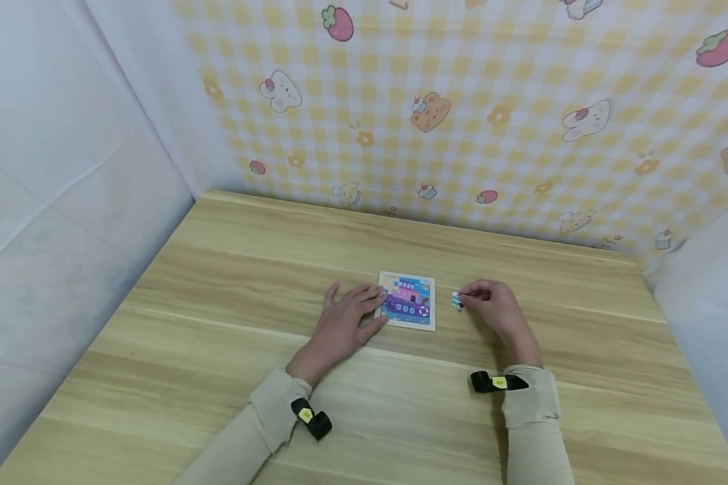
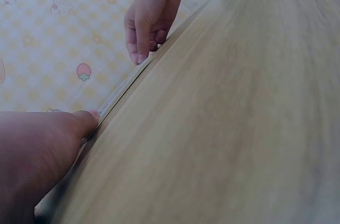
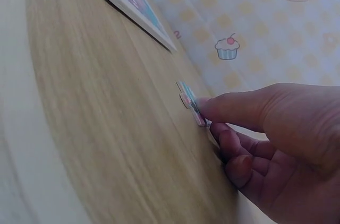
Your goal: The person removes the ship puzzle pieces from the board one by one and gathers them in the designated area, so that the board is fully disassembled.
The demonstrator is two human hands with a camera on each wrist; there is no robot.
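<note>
A small square jigsaw puzzle [image 1: 408,303] in a white frame lies flat on the table, with a pink and purple ship pictured on it. A pale patch shows near its upper left corner. My left hand [image 1: 346,322] rests at the puzzle's left side, fingers spread, with fingertips over the frame's left edge and the thumb at its lower left. To the right of the frame, my right hand [image 1: 497,310] pinches a small blue and white puzzle piece [image 3: 191,103] between thumb and fingers, close over the table. Part of the piece is hidden behind the thumb.
The wooden table [image 1: 364,417] runs back to a yellow checked cloth [image 1: 388,135] with cartoon animals and strawberries. A white wall [image 1: 67,202] stands along the left side. Black straps [image 1: 497,382] are worn on both wrists.
</note>
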